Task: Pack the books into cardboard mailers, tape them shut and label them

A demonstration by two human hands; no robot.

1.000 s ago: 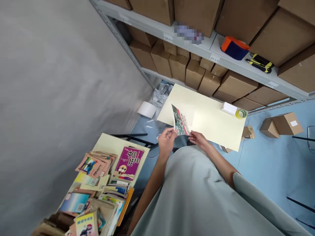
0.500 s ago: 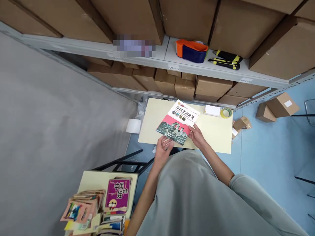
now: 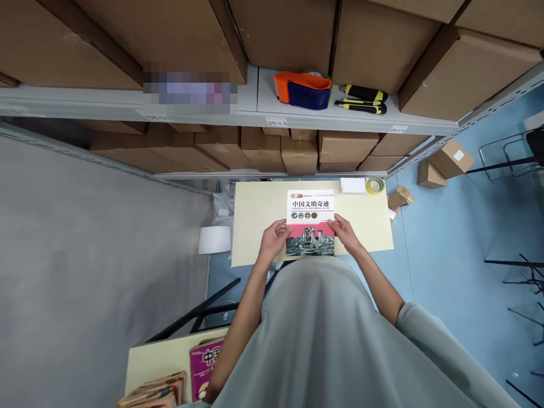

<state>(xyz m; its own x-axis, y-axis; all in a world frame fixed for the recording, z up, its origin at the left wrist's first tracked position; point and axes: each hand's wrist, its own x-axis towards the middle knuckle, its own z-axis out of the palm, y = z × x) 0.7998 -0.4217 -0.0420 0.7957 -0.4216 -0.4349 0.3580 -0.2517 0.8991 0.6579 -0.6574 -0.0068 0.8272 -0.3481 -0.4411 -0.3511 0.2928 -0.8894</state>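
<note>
A book (image 3: 310, 232) with a white upper cover, a red band and a picture of stone ruins is held upright to my view, its Chinese title readable. My left hand (image 3: 274, 241) grips its left edge, thumb on the cover and fingers behind. On the opposite edge, my right hand (image 3: 343, 231) pinches it the same way. Beneath the book lies a pale yellow table (image 3: 255, 209). At the table's back right are a white box (image 3: 352, 186) and a roll of tape (image 3: 375, 185).
Shelving (image 3: 250, 102) with cardboard boxes (image 3: 293, 34) spans the front. On it lie an orange-and-blue band (image 3: 302, 90) and utility knives (image 3: 363, 106). A second table (image 3: 157, 360) at lower left bears a purple book (image 3: 203, 365) and stacked booklets (image 3: 157, 391). Cardboard boxes (image 3: 450, 158) stand on the floor at right.
My left hand has moved up from below the book onto its left edge. The book has turned from tilted to straight. My view has shifted, and my left arm now partly covers the purple book.
</note>
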